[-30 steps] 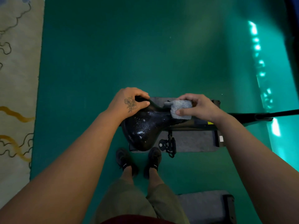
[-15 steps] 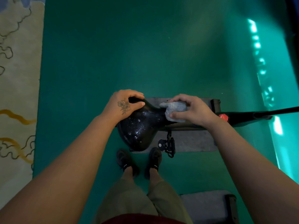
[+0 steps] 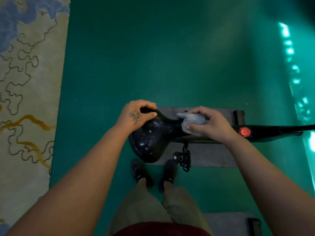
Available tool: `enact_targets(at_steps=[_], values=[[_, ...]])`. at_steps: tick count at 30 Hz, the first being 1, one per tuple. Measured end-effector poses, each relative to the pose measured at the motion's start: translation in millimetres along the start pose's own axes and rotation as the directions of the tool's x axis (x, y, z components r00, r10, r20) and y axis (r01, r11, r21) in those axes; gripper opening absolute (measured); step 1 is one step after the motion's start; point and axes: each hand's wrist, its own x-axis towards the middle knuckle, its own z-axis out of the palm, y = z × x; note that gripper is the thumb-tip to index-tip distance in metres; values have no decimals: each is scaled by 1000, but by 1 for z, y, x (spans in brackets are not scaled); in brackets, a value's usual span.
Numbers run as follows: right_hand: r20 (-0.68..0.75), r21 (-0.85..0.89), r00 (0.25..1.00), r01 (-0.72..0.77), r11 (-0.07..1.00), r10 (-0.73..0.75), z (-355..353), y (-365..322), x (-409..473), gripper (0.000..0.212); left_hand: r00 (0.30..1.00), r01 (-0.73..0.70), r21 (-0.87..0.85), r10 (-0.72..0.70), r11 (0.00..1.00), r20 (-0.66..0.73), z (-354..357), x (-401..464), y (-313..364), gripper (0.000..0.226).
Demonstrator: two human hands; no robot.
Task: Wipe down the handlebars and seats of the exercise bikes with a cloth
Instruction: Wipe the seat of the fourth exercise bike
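Plainly the seat-wiping step: the black seat (image 3: pixel 150 138) lies directly under and between both hands, its wide end toward the left hand (image 3: pixel 136 116), its narrow nose running under the right hand (image 3: pixel 209 125). Left hand curls over the far edge of the wide end, thumb laid along the top, gripping to steady the seat. Right hand holds a bunched grey cloth (image 3: pixel 192 122), fingers curled over the top of it and thumb along the near side, pressing it onto the nose. Both forearms reach forward and down, wrists roughly level, elbows out of view. The wide part of the seat shows pale specks and a wet sheen near the left hand, so I judge that area not yet wiped. Next move likely calls for drawing the cloth from the nose toward the left hand, keeping pressure on the curved surface, with the left hand shifting off to free the edge it covers. Beyond the right wrist, a red knob (image 3: pixel 245 132) sits on the dark frame. No handlebars in view.
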Motion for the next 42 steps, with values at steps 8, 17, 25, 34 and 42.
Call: enact_targets(at_steps=[8, 17, 25, 34, 42], values=[[65, -8, 997, 39, 999, -38, -8, 6, 1, 35, 1000, 16, 19, -17, 1000, 20, -1, -1, 8, 28], [-326, 402, 938, 22, 915, 120, 8, 29, -35, 27, 980, -135, 199, 101, 971, 168, 5, 23, 29, 25], [-596, 497, 733, 14, 868, 329, 56, 27, -61, 25, 828, -224, -16, 199, 974, 525, 24, 51, 63, 28], [-774, 521, 464, 81, 849, 431, 122, -7, -78, 28, 664, -342, -31, 264, 939, 700, 31, 58, 69, 37], [-775, 609, 336, 171, 774, 535, 170, -24, -93, 30, 587, -447, -42, 329, 894, 740, 35, 56, 85, 39]])
